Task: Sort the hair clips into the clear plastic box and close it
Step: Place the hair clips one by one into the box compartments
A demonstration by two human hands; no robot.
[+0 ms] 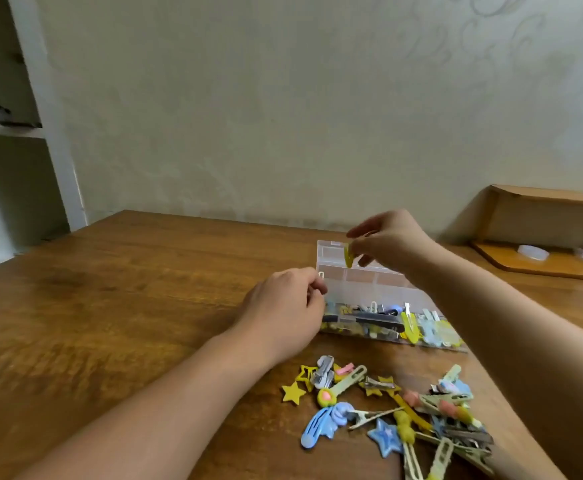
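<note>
While right hand pinches yellow clip above box, left hand seemingly grips its edge.

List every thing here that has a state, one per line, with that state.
clear plastic box: open, lid raised at the back, partly filled with clips
yellow clip: held above the box, hanging point down
right hand: pinches the yellow clip
left hand: fingers curled at the box's left end; what it holds cannot be made out
pile of hair clips: loose on the table, unsorted
</note>
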